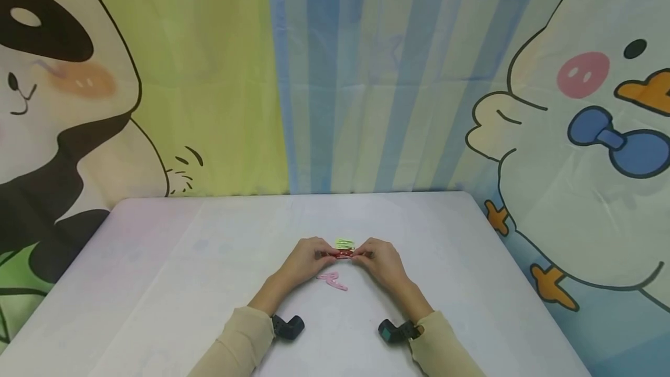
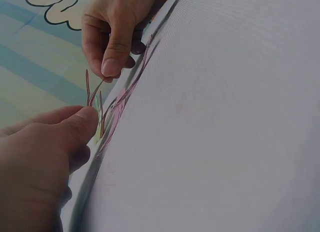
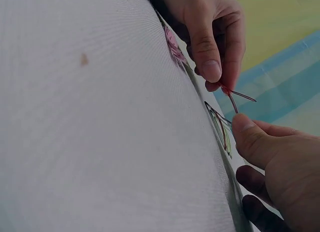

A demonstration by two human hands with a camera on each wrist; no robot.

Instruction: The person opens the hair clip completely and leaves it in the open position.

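Note:
Between the fingertips of both hands is a thin red snap hair clip (image 3: pixel 233 101), its two arms spread apart. My left hand (image 1: pixel 310 259) pinches one end between thumb and forefinger. At the opposite end, my right hand (image 1: pixel 384 260) pinches the clip with thumb and forefinger. More red clips (image 1: pixel 344 254) show below the fingertips in the head view, partly covered by them. Just beyond lie several light green clips (image 1: pixel 345 244). Pink clips (image 1: pixel 335 281) rest on the table closer to me, between the wrists.
The white table (image 1: pixel 157 307) stretches out around both hands. Behind its far edge hangs a printed curtain (image 1: pixel 361 74) with stripes and cartoon animals. A dark wrist camera (image 1: pixel 288 327) sits on the left wrist, another camera (image 1: pixel 396 331) on the right.

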